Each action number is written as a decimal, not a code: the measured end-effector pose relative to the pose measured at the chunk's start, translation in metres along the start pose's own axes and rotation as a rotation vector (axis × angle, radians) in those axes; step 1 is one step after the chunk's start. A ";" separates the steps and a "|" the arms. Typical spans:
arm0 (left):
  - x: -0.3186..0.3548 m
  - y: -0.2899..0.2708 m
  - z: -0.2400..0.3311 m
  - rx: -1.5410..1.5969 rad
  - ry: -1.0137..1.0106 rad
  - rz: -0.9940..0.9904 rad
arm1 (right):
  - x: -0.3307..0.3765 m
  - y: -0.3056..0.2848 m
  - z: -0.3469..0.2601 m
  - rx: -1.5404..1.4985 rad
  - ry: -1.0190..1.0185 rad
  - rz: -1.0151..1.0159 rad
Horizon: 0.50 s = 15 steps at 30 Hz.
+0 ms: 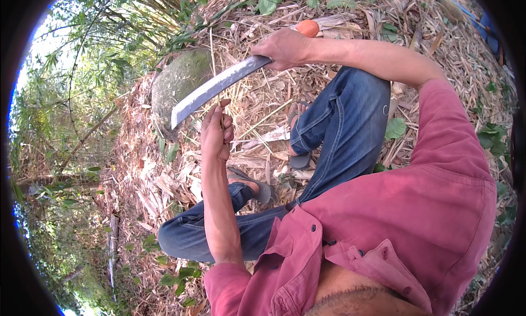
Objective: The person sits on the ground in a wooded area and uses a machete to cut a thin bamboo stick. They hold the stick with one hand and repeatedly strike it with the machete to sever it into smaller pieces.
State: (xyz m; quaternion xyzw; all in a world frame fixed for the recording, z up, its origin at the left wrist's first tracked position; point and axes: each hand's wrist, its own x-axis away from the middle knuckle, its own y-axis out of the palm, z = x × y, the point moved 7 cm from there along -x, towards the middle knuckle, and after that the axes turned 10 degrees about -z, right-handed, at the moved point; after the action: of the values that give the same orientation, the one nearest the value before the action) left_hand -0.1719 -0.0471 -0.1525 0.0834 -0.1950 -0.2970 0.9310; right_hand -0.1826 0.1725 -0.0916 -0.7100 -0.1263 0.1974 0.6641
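My right hand (284,49) is wrapped round the handle of a machete, and the orange butt (308,28) of that handle sticks out behind it. The long grey blade (211,90) slants down to the left, its tip near a mossy boulder. Closer to me, my left hand (215,132) is closed on a thin pale strip (212,53), which looks like split bamboo. The strip stands away from the fingers and crosses the blade; whether they touch I cannot tell. Its lower end is hidden in my grip.
The rounded boulder (183,83) sits just beyond the blade. Dry leaves and pale shavings (263,110) litter the ground. My bent knees in blue jeans (350,119) and sandaled feet (257,189) are below the hands. Bamboo and green plants grow at left.
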 end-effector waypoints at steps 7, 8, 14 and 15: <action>0.011 0.015 0.000 0.098 0.023 -0.047 | -0.008 0.006 0.014 0.002 0.073 -0.054; 0.017 0.019 -0.001 0.089 0.028 -0.064 | -0.006 0.005 0.020 -0.004 0.148 -0.109; 0.063 0.019 -0.025 0.081 -0.044 -0.060 | -0.001 0.011 0.060 -0.102 0.299 -0.019; 0.069 0.016 -0.030 0.075 -0.055 -0.091 | 0.007 -0.009 0.062 -0.093 0.378 -0.011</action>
State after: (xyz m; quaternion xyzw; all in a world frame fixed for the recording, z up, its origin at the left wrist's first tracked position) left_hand -0.0993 -0.0734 -0.1535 0.1189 -0.2275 -0.3335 0.9071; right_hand -0.2028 0.2317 -0.0855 -0.7637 -0.0125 0.0509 0.6434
